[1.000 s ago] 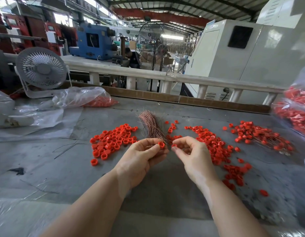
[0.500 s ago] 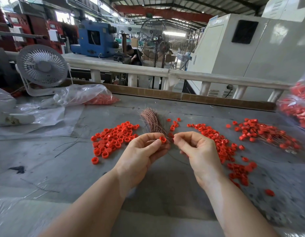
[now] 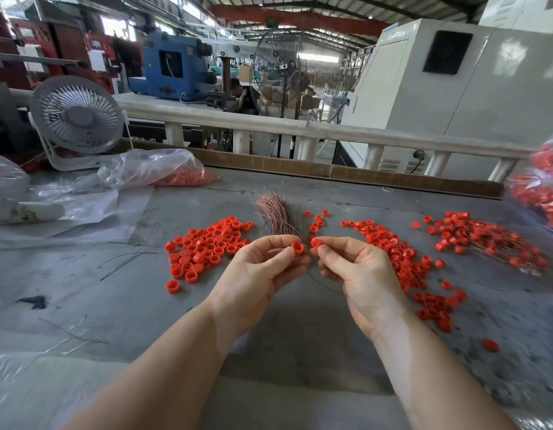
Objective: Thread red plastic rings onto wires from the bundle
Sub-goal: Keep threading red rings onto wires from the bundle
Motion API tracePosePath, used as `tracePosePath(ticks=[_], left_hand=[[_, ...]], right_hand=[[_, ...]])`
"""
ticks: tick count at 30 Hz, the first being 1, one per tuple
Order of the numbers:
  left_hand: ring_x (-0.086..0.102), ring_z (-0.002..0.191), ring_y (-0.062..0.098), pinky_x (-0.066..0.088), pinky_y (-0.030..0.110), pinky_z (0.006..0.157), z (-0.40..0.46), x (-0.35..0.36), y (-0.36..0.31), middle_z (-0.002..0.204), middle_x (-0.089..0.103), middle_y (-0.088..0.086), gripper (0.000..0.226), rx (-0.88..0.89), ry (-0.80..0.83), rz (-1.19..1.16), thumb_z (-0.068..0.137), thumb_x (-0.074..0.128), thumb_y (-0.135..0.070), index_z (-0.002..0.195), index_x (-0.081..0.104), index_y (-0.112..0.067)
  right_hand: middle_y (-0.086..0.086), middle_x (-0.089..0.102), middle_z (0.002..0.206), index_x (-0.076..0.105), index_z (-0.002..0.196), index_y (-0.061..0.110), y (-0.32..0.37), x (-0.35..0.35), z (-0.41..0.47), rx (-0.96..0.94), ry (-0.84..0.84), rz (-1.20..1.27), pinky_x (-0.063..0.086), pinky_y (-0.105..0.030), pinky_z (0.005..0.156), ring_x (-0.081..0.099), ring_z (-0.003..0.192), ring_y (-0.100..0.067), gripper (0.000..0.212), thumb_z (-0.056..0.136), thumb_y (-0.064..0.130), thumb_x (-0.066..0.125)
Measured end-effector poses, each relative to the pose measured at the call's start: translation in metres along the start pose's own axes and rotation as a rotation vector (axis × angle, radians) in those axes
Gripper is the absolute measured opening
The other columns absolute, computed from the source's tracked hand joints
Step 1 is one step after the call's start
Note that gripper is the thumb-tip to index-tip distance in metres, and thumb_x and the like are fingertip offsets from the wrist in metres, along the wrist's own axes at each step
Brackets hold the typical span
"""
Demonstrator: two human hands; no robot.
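Rings sit one in each hand: our left hand pinches a ring between thumb and forefinger, and our right hand pinches a second ring the same way, the two almost touching above the tabletop. A thin dark wire curves down between the palms; whether it already passes through either ring we cannot tell.

We judge this to be the threading step itself. The next move calls for a steady tip, fed through the small hole while the other hand keeps its ring from turning.

Both wrists are raised off the tabletop, palms turned toward each other, the other fingers curled loosely, forearms coming in from the bottom edge.

Just beyond the fingertips lies the bundle of coppery wires, fanned away from us. Left of it is a loose pile of rings, right of it a scattered trail, and farther right a heap that seems already threaded. Bags of rings and a small fan stand at the far left.
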State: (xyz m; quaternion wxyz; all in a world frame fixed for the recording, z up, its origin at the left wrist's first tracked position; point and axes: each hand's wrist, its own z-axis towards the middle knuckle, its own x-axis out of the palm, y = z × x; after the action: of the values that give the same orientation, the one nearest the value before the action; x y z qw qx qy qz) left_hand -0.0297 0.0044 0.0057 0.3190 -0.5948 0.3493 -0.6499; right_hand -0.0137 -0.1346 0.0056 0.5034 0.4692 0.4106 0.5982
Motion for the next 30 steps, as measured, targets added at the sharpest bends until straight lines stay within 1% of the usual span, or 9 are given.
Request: tracePosePath(ticks=[6,8,11,13,15,20,23,28,30], left_hand=[[0.069,0.07,0.013,0.056,0.019,0.066,-0.0002,-0.0003,-0.0002,0.075,0.07,0.009,0.016,-0.005,0.002,-0.016,0.089,0.048,0.005,0.09,0.062,-0.002],[0.068,0.07,0.013,0.056,0.02,0.067,-0.0001,-0.0001,-0.0005,0.075,0.07,0.008,0.016,-0.007,0.005,-0.025,0.089,0.048,0.006,0.09,0.063,-0.002],[0.068,0.069,0.012,0.057,0.02,0.068,0.0,-0.0002,-0.0011,0.074,0.07,0.007,0.017,-0.014,0.008,-0.037,0.088,0.048,0.005,0.089,0.063,-0.002],[0.068,0.069,0.012,0.057,0.02,0.067,-0.0004,-0.0003,-0.0015,0.074,0.07,0.007,0.017,-0.019,0.013,-0.042,0.089,0.047,0.006,0.09,0.063,-0.002],[0.069,0.069,0.012,0.056,0.019,0.066,-0.0008,-0.0003,-0.0017,0.076,0.07,0.009,0.017,-0.025,0.024,-0.044,0.089,0.047,0.006,0.091,0.062,-0.001],[0.069,0.071,0.012,0.057,0.02,0.068,-0.001,-0.0003,-0.0022,0.079,0.07,0.01,0.017,-0.038,0.028,-0.03,0.09,0.047,0.005,0.094,0.062,0.0],[0.069,0.072,0.013,0.057,0.02,0.07,-0.0012,0.0001,-0.0019,0.079,0.07,0.011,0.017,-0.043,0.028,-0.033,0.09,0.046,0.005,0.094,0.062,0.0],[0.069,0.071,0.014,0.057,0.021,0.069,-0.0017,0.001,-0.0021,0.079,0.07,0.012,0.018,-0.043,0.03,-0.048,0.09,0.045,0.005,0.096,0.062,0.002],[0.069,0.071,0.013,0.057,0.02,0.067,-0.0018,0.0013,-0.002,0.078,0.07,0.011,0.018,-0.036,0.028,-0.044,0.09,0.045,0.006,0.095,0.062,0.001]], right_hand=[[0.004,0.07,0.066,0.069,0.073,0.018,-0.0004,0.0003,-0.001,-0.079,-0.009,-0.095,0.046,-0.013,0.055,0.059,0.062,-0.004,0.022,0.081,-0.001,0.064],[0.005,0.07,0.068,0.069,0.072,0.021,-0.0002,0.0009,-0.0015,-0.144,-0.026,-0.183,0.047,-0.015,0.058,0.06,0.064,-0.005,0.021,0.081,0.002,0.066],[0.01,0.07,0.068,0.068,0.072,0.025,0.0015,0.0029,-0.0025,-0.273,-0.051,-0.341,0.046,-0.013,0.063,0.06,0.064,0.001,0.022,0.08,0.005,0.069],[0.014,0.068,0.067,0.066,0.072,0.029,0.0023,0.0039,-0.0037,-0.36,-0.064,-0.433,0.044,-0.009,0.063,0.06,0.063,0.002,0.025,0.079,0.005,0.07],[0.015,0.067,0.065,0.065,0.072,0.03,0.0021,0.0044,-0.0049,-0.424,-0.069,-0.505,0.043,-0.008,0.062,0.061,0.064,0.0,0.026,0.079,0.005,0.07],[0.012,0.067,0.07,0.068,0.078,0.022,-0.0011,0.0053,-0.005,-0.474,-0.064,-0.58,0.048,-0.02,0.065,0.062,0.067,-0.005,0.016,0.08,0.006,0.07],[0.009,0.068,0.073,0.07,0.081,0.019,-0.0022,0.0043,-0.0047,-0.495,-0.064,-0.597,0.049,-0.023,0.067,0.063,0.069,-0.006,0.012,0.08,0.007,0.069],[0.006,0.069,0.077,0.07,0.084,0.017,-0.0033,0.0035,-0.0053,-0.549,-0.066,-0.636,0.051,-0.03,0.071,0.064,0.075,-0.014,0.012,0.08,0.005,0.069],[0.006,0.069,0.077,0.07,0.084,0.017,-0.0033,0.0035,-0.0054,-0.564,-0.065,-0.64,0.051,-0.03,0.071,0.064,0.075,-0.014,0.012,0.08,0.006,0.069]])
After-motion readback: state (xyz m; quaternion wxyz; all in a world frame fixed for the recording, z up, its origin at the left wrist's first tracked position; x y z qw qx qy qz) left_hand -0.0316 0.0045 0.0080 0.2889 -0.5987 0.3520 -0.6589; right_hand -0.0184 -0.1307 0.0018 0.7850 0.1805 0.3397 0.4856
